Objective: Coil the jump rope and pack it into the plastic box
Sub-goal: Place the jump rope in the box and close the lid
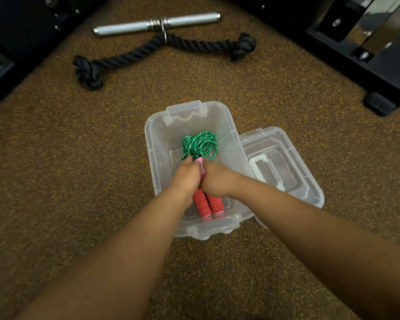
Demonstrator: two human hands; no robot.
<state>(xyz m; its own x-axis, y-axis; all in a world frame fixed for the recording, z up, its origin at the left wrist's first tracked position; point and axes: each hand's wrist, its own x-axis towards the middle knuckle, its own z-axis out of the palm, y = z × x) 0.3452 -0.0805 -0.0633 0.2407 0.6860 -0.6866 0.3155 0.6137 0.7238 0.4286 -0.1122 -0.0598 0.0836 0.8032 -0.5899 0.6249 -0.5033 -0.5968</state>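
While both my hands reach into the clear plastic box (226, 125), my left hand (183, 179) and right hand (217, 180) close together around the jump rope (200, 145). Its green coil sticks out beyond my knuckles; its red handles (207, 204) seem to rest on the box bottom. Beside the box lies the lid (305, 181).

A gym: speckled rubber floor (56, 158), steel cable-machine bar (157, 23), black triceps rope (162, 50), machine frames (367, 54).

Metal bar handle (157, 23) beside black knotted rope (162, 50), on speckled brown floor (56, 158)
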